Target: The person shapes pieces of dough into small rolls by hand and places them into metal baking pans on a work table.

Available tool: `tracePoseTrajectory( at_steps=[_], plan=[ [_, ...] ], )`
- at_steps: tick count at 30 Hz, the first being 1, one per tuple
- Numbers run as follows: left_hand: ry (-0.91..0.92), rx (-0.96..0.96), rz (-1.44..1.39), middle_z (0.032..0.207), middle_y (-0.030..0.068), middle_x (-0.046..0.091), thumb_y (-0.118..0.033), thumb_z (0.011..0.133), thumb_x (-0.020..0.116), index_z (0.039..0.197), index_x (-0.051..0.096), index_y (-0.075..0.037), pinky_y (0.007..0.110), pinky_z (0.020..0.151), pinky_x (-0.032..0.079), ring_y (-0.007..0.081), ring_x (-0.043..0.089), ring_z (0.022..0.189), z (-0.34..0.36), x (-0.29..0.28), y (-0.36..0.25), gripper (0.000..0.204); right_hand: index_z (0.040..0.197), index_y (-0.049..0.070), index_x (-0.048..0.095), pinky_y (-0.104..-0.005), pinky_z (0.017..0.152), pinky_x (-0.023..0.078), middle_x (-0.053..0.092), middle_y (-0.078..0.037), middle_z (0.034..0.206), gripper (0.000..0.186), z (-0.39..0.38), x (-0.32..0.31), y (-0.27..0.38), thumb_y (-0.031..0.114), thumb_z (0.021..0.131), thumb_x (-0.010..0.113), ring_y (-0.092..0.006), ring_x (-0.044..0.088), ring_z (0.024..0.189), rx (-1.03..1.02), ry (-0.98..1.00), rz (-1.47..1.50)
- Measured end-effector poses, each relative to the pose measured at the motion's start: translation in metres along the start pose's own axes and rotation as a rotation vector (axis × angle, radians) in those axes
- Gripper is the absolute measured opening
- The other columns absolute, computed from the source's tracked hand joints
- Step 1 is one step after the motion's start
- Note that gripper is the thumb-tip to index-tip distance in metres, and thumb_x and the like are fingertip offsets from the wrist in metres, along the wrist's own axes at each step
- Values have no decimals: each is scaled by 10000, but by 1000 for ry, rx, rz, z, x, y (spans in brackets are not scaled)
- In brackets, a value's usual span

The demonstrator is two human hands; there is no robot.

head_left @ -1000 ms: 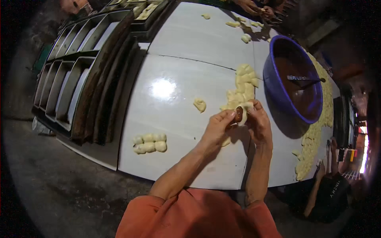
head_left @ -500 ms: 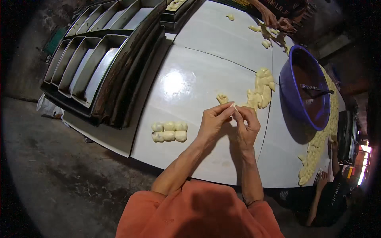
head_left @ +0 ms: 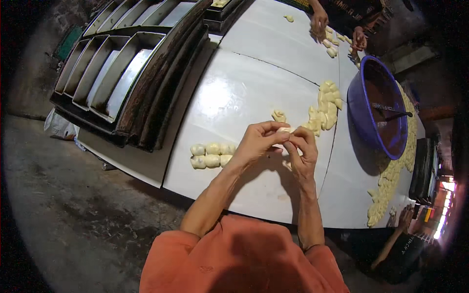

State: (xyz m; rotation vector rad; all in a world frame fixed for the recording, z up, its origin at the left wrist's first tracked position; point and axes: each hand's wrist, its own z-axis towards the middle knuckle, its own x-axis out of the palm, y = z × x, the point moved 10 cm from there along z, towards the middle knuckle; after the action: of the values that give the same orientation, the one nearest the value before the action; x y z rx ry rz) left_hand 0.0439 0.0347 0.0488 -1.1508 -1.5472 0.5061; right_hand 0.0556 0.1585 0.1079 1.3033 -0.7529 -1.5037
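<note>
A small piece of pale yellow dough (head_left: 285, 129) is pinched between the fingertips of both hands above the white table. My left hand (head_left: 260, 140) has thumb and fingers closed on one side of it. On the other side my right hand (head_left: 304, 149) grips it, fingers curled. Just beyond them lies a loose twisted dough piece (head_left: 279, 115). Past my right hand is a heap of cut dough pieces (head_left: 326, 105). Left of my hands, round dough balls (head_left: 212, 160) sit in two touching rows, partly covered by my left wrist.
A purple basin (head_left: 358, 110) of brown filling with a utensil stands at the right, dough pieces (head_left: 386, 190) spread beyond it. Stacked metal trays (head_left: 139, 73) with long compartments rise at the left. A co-worker's hands (head_left: 320, 24) handle dough at the far edge; another person's arm (head_left: 391, 244) is at the right.
Both hands stay together on the dough, with the left shifted slightly and its fingers bent more. The view has moved a little. Across the table, the co-worker's hands have moved apart.
</note>
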Motion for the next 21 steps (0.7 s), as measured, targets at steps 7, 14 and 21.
tracePoseTrajectory(
  at_steps=[7, 14, 21],
  plan=[
    [97, -7, -123, 995, 109, 706, -127, 975, 625, 1212, 648, 12, 256, 612, 587, 129, 696, 819, -9, 16, 8, 276, 1056, 29, 616, -340, 863, 494, 589, -104, 1127, 182, -14, -9, -18, 113, 926, 711, -181, 570, 957, -39, -295, 208],
    [34, 63, 132, 849, -5, 689, -136, 906, 739, 1175, 704, -20, 203, 639, 500, 37, 597, 737, -18, 14, 12, 295, 898, 13, 619, -275, 643, 459, 576, -42, 780, 156, -13, -12, -32, 143, 955, 684, -129, 540, 701, -61, -292, 95],
    [-139, 28, 51, 920, 83, 656, -157, 988, 644, 1124, 658, 73, 265, 635, 575, 123, 665, 734, -32, -29, 47, 268, 1045, 4, 684, -285, 717, 519, 692, -110, 996, 162, -27, 8, 13, 61, 895, 712, -186, 644, 806, -65, -34, -63]
  ],
)
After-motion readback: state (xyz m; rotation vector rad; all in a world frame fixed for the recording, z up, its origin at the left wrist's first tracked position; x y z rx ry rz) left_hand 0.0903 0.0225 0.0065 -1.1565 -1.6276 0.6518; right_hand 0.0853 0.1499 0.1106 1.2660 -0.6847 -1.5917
